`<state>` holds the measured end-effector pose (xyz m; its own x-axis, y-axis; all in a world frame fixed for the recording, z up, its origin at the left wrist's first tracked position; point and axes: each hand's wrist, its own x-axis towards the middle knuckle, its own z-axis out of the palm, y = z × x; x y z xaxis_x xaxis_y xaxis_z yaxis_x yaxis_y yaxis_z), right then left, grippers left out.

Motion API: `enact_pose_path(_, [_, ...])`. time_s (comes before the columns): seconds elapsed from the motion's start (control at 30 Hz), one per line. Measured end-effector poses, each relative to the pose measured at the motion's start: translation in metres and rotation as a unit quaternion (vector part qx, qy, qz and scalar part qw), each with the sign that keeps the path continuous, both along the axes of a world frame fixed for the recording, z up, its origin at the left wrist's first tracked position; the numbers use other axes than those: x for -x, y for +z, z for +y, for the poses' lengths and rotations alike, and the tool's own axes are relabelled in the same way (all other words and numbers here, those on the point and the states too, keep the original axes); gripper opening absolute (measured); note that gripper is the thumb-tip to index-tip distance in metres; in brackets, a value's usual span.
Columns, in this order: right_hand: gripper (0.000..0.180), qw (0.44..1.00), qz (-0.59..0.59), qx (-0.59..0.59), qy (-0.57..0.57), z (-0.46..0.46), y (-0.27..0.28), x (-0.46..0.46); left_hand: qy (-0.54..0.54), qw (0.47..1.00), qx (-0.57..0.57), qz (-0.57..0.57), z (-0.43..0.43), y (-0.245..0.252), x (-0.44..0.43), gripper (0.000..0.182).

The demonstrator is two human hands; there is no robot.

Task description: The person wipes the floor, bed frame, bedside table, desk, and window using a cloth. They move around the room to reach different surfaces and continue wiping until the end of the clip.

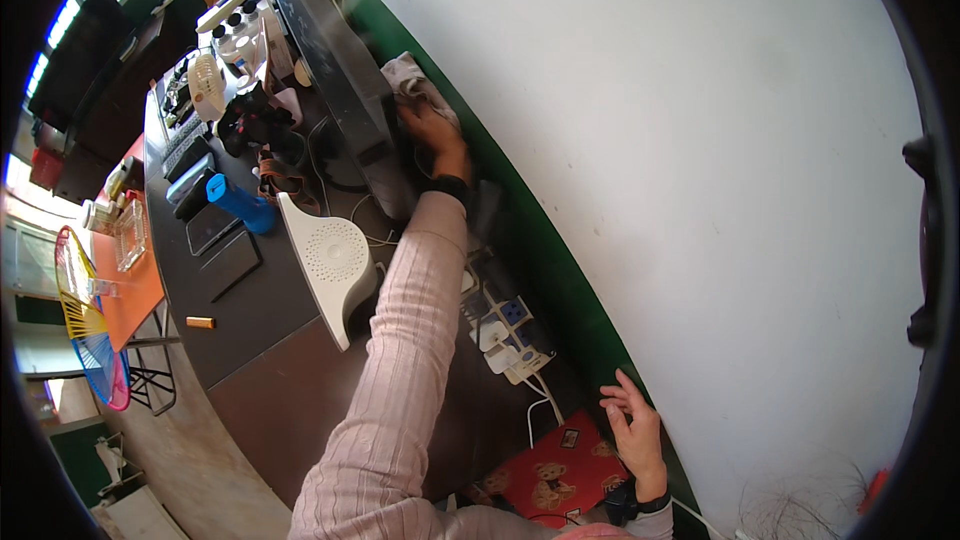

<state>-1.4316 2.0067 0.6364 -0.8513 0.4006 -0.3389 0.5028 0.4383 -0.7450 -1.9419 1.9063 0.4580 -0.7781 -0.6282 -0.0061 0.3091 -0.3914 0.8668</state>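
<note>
My left hand (437,133) reaches far forward behind the computer monitor (330,52). It grips a light grey cloth (407,76) against the green lower band of the wall (517,199). Part of that hand's fingers is hidden by the cloth and the monitor's edge. A dark band circles the wrist, below it a pale pink ribbed sleeve. My right hand (636,431) is held up beside the green band with nothing in it, its fingers apart. Below it, to the left, lies a red item printed with teddy bears (551,476).
White power strips (506,334) with plugs and cables sit between my arm and the wall. Left of my arm stand a white perforated device (330,251), a blue bottle (240,202) and a black camera (255,120). An orange lighter (200,322) lies near the desk edge.
</note>
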Motion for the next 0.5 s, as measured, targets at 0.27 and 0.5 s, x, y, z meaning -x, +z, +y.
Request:
enact_pose_path(0.27, [0.048,1.0,0.002,-0.014,0.002,0.001,-0.005,-0.003,-0.024,0.997,0.013,-0.077,-0.018,0.001,0.014,0.038])
enact_pose_path(0.5, [0.047,0.999,0.031,-0.02,0.013,0.001,-0.005,-0.004,-0.048,0.994,0.089,-0.048,-0.014,0.009,-0.009,0.041])
